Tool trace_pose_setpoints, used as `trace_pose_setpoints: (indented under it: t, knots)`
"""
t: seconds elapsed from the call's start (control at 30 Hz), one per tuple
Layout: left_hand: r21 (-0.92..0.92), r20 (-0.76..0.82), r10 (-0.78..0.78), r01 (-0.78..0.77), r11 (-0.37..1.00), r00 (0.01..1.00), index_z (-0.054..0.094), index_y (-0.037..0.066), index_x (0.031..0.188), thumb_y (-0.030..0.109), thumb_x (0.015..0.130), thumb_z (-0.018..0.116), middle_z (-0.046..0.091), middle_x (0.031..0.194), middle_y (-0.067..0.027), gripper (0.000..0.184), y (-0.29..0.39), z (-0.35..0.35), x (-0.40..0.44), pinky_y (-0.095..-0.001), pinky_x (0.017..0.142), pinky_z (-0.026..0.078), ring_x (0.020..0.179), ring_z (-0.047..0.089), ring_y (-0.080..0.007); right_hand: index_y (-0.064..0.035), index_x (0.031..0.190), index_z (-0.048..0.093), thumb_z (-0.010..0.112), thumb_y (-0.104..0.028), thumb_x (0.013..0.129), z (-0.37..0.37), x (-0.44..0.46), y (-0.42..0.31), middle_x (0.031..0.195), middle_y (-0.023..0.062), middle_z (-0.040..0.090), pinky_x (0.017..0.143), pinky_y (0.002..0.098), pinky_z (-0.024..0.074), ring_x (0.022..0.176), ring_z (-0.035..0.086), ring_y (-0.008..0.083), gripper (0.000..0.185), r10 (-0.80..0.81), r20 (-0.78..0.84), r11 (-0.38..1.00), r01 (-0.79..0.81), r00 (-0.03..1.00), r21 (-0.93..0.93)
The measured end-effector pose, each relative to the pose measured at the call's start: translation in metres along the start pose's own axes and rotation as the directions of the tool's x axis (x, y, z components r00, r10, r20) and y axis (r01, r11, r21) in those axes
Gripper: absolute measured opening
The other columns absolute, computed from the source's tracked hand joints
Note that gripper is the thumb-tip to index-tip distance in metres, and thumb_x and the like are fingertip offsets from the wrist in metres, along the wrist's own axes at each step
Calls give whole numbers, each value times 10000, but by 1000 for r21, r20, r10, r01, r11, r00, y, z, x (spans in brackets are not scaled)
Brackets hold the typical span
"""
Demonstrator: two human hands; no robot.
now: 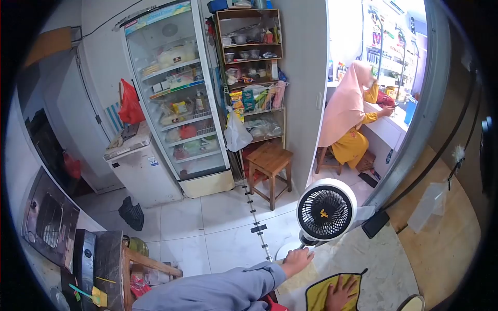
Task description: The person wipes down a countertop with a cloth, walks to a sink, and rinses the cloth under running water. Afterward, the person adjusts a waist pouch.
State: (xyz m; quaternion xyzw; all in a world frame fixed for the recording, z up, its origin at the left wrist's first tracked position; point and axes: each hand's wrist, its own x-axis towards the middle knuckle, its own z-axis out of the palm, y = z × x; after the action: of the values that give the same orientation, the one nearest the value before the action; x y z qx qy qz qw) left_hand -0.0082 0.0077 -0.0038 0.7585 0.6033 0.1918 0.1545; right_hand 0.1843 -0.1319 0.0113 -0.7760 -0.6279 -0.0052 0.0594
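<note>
A dark-edged yellow fabric cloth (317,294) lies spread out on the pale tabletop (384,259), near a round, black-grilled white fan (326,211) standing upright

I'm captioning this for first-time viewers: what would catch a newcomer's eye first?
The white round fan at the pale tabletop's far edge, with the left hand at its base. Nearer, the right hand lies spread on a yellow cloth. At upper right, a person in pink and yellow sits in bright light.
</note>
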Motion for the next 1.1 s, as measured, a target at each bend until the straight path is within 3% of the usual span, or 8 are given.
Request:
trace_pose_setpoints:
  t: [0.03,0.07,0.17,0.27,0.43,0.63,0.73,1.1]
  knots:
    - [1,-5,-4,4,1000,1000,553,48,782,422,836,410,592,644,-146,403,1,0,0,-439,554,430,598,586,-307,-236,1338,255,370,-501,818,1,11,5,1422,102,121,931,646,131,1300,103,322,595,158,140,985,-146,977,-93]
    - [-3,8,-9,9,1000,1000,554,49,778,421,838,407,594,649,-146,404,2,-1,1,-438,554,430,599,586,-307,-236,1338,255,370,-501,818,-1,21,11,1422,102,121,931,646,131,1300,103,322,595,152,138,986,-140,979,-93]
    - [-16,31,-12,12,1000,999,550,39,819,422,837,410,592,648,-156,408,1,-5,1,-441,560,437,599,586,-316,-269,1312,311,437,-388,818,-12,44,21,1431,88,83,948,633,69,1308,65,320,523,381,112,921,-387,918,41]
    - [-23,45,-9,10,1000,999,544,29,857,422,834,416,589,642,-164,415,1,-4,1,-445,564,445,597,585,-323,-246,1306,337,420,-370,823,-20,65,33,1428,100,94,959,618,21,1309,53,317,505,449,107,885,-458,887,86]
    - [-17,35,-6,7,1000,999,546,32,827,423,833,418,589,634,-158,412,1,-5,2,-441,561,445,592,586,-320,-250,1332,281,386,-374,848,-22,86,36,1435,78,54,947,639,35,1307,56,324,510,516,136,853,-522,846,11]
    - [-24,1,-5,5,1000,1000,558,37,785,425,830,424,588,619,-152,412,2,-6,1,-434,555,447,589,588,-313,-239,1337,268,385,-385,842,-12,81,37,1432,80,80,944,642,56,1306,65,324,530,484,118,874,-486,867,-9]
    - [-18,111,-45,47,999,993,559,41,811,423,848,391,605,712,-159,418,4,-9,2,-448,600,429,666,595,-313,-231,1339,262,392,-402,831,-3,76,36,1430,84,93,949,636,59,1305,78,322,551,447,102,892,-451,889,28]
    - [9,9,14,-14,1000,1000,557,31,810,417,835,419,592,635,-157,411,0,-3,1,-434,557,450,588,590,-309,-139,1310,317,476,-392,753,-7,38,-12,1421,120,119,961,620,58,1297,96,349,632,244,93,964,-252,965,87]
